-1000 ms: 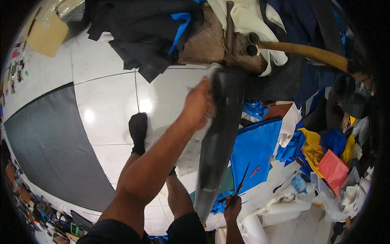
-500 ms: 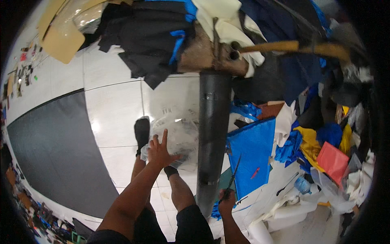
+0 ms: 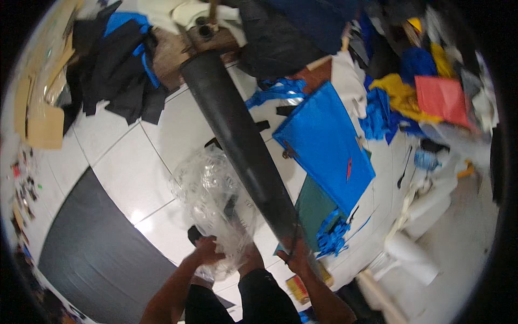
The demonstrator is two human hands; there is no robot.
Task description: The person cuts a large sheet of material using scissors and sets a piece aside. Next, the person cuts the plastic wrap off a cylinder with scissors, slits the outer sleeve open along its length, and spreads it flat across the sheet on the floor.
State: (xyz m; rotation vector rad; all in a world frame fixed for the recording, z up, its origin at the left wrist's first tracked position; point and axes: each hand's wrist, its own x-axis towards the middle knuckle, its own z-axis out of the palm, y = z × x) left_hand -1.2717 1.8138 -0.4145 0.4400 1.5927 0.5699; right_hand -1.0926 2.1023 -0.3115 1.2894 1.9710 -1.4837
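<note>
Left hand (image 3: 208, 252): fingers curled, gripping the lower edge of a crumpled clear plastic wrap (image 3: 213, 200) bunched over the person's lap.
Right hand (image 3: 295, 254): closed around the near end of a long dark fabric roll (image 3: 243, 146), with what appear to be scissors (image 3: 294, 237) pinched against it; the blades are too blurred to confirm.
Roll position: it slants from the right hand up and away to a brown stand (image 3: 178, 48) at its far end, touching the wrap on its left side.
Risk: the wrap may snag or tear on the scissors, since both lie close at the roll's near end; the roll could slip sideways if the one-hand hold loosens.
Open room: bare white floor tiles (image 3: 135, 167) and a dark grey mat (image 3: 102, 259) lie to the left.
Crowded edge: a blue fabric sheet (image 3: 326, 140), blue scraps (image 3: 332, 235) and white tubes (image 3: 413, 259) crowd the right.
Far field: black cloth pile (image 3: 116, 70).
</note>
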